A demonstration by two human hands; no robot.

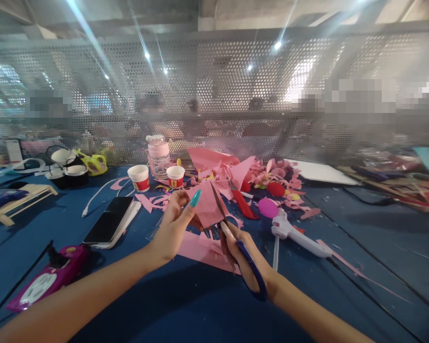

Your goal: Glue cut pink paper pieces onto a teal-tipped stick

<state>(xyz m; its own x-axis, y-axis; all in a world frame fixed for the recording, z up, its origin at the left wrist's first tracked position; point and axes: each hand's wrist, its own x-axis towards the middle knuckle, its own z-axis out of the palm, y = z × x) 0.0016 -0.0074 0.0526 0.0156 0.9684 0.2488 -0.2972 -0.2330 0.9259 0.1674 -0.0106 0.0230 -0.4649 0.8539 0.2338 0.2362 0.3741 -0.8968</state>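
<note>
Ideally, left hand (pixel 171 228) is pinching the pink paper (pixel 205 207) taut while right hand (pixel 241 252), closed around the scissors (pixel 236 238), is cutting slowly.

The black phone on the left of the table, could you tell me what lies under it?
The phone lies on a flat white slab, perhaps a case or power bank, showing along its right edge. The rest is covered, so what it is stays unclear.
</note>
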